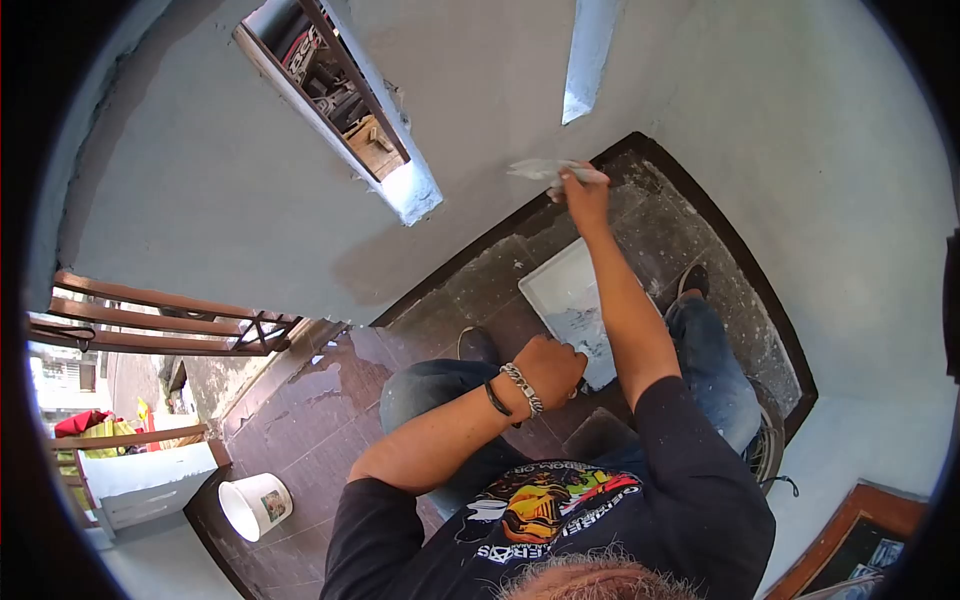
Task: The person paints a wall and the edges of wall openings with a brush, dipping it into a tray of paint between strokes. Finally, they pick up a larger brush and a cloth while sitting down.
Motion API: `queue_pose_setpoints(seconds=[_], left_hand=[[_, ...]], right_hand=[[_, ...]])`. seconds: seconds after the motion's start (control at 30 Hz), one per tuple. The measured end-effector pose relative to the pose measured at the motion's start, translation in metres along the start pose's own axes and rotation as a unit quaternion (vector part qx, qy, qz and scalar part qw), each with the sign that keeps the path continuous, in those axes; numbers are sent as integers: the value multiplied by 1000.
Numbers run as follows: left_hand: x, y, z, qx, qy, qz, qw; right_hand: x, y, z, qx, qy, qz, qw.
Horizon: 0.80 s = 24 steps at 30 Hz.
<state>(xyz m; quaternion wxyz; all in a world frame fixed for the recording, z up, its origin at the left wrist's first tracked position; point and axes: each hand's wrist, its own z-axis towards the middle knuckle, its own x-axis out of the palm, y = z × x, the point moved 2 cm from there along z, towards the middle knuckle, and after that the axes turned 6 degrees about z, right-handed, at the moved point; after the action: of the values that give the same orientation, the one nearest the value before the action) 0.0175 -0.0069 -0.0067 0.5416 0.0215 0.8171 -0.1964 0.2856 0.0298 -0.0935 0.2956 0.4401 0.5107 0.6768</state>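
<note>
tray (560, 285): grey plaster | bucket (255, 505): contents unclear | right hand (585, 195): trowel (545, 170)

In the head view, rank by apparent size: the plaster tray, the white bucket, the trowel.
1. plaster tray
2. white bucket, though it lies farther away, so true size is unsure
3. trowel, held in the right hand

The left hand (548, 368) closes into a fist that hides whatever it grips, and it covers the near end of the tray (560, 285). Beyond the right hand (585, 195), the pale tool (540, 170) it pinches is blurred.
</note>
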Motion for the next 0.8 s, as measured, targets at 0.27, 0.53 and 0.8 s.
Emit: queue_pose_setpoints(seconds=[0.27,0.53,0.8], left_hand=[[-1,7,-15,1,-29,-3,1000],[-1,12,-18,-15,-49,3,999],[-1,9,-19,-7,-45,8,999]], right_hand=[[8,-1,-10,-59,-56,-49,996],[47,37,10,-158,-55,34,985],[78,222,35,-331,-8,52,942]])
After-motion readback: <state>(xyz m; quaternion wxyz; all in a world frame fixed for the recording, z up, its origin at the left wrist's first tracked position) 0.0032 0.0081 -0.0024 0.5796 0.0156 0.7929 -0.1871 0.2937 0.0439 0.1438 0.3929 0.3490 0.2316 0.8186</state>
